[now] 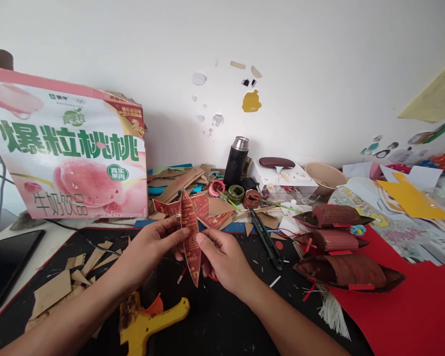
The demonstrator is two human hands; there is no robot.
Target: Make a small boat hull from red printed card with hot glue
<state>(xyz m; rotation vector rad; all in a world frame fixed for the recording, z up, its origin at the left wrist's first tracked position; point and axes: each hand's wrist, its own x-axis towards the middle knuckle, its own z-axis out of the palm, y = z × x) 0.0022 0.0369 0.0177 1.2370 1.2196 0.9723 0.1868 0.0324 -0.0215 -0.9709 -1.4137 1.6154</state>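
Between my two hands a leaf-shaped piece of red printed cardboard [190, 235] stands upright, pointed at top and bottom. My left hand [166, 240] pinches its left edge, the thumb lying on the printed face. On the opposite edge my right hand [220, 254] grips it with thumb and fingers. Below the hands lies a yellow glue gun [148, 321] with an orange trigger, on the black mat. A dark green utility knife [266, 240] rests to the right of my right hand. Behind the held piece are more red printed cardboard scraps [203, 210].
Three brown model boats [350, 272] stand at right, partly on red paper [411, 306]. A large drink carton [70, 153] fills the left. Cardboard offcuts [54, 291], a black thermos [236, 163], paint jars [236, 194], a white box [300, 183] and a phone [9, 267] surround the mat.
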